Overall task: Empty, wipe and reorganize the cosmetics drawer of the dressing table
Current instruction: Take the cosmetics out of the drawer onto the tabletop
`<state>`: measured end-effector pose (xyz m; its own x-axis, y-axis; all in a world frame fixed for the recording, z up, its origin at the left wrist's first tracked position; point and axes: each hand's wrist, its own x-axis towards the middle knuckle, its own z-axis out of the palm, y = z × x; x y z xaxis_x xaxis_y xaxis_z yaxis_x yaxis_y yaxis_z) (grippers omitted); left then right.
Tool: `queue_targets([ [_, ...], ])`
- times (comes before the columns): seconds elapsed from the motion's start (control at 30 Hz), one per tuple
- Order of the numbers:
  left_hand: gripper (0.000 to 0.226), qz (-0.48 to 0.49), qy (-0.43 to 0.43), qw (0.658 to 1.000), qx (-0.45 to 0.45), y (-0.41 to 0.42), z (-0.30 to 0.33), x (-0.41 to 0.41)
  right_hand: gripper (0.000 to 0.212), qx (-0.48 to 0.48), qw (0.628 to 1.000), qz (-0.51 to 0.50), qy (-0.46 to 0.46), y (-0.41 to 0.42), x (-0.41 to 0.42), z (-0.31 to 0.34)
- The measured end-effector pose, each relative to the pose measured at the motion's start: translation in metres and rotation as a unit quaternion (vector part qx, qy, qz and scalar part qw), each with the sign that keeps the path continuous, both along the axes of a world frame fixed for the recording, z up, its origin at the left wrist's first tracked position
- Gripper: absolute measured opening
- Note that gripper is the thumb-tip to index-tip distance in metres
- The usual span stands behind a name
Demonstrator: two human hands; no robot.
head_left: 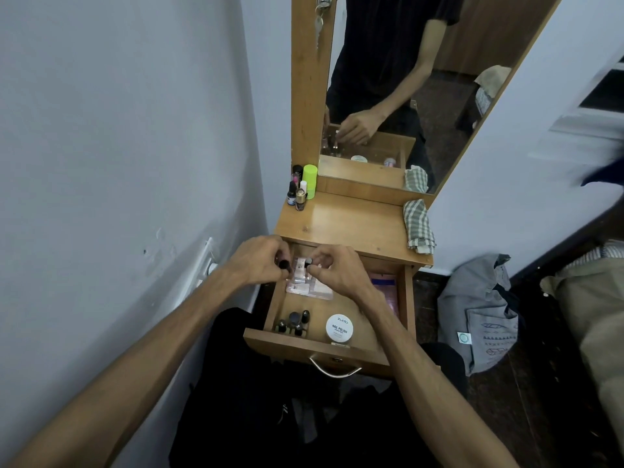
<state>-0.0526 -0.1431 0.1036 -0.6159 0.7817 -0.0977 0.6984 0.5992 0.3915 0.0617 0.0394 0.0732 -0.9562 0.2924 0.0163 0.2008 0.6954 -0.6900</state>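
Both hands were over the open drawer (337,352)'s back end: left hand (260,261) curled round a dark-capped bottle (48,264), right hand (332,268) pinching another small bottle (308,261). More bottles (293,321) and a nail polish tub (339,327) sat near the drawer's front edge.

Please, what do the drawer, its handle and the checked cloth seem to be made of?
Drawer: probably wood or laminated board, brown grain pattern, slight sheen.
Handle: looks like metal, silvery and shiny.
Cloth: woven fabric, matte, crumpled in soft folds.
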Motion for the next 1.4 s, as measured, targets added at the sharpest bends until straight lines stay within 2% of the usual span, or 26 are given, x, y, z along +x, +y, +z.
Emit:
queue_targets([
  [0.2, 0.021, 0.058, -0.006, 0.997, 0.044, 0.015, 0.029, -0.042, 0.014, -0.006, 0.996, -0.056, 0.067, 0.001, -0.038, 0.019],
  [0.3, 0.020, 0.080, 0.018, 0.995, 0.061, 0.027, 0.036, -0.064, 0.018, -0.007, 0.992, -0.095, 0.085, 0.002, -0.061, 0.026],
  [0.43, 0.023, 0.110, 0.027, 0.991, 0.077, 0.047, 0.033, -0.094, 0.025, -0.006, 0.990, -0.119, 0.079, 0.002, -0.091, 0.030],
  [0.6, 0.021, 0.116, 0.025, 0.987, 0.105, 0.064, 0.022, -0.114, 0.023, 0.004, 0.987, -0.143, 0.075, 0.003, -0.116, 0.026],
  [1.0, 0.023, 0.124, 0.005, 0.980, 0.155, 0.072, 0.000, -0.121, 0.019, 0.001, 0.981, -0.174, 0.081, 0.000, -0.131, 0.009],
  [1.13, 0.030, 0.136, 0.010, 0.977, 0.161, 0.070, -0.002, -0.119, 0.018, -0.015, 0.979, -0.184, 0.085, -0.001, -0.128, 0.006],
  [1.4, 0.032, 0.155, -0.001, 0.974, 0.164, 0.063, -0.002, -0.109, 0.025, -0.006, 0.977, -0.193, 0.092, -0.001, -0.122, 0.002],
])
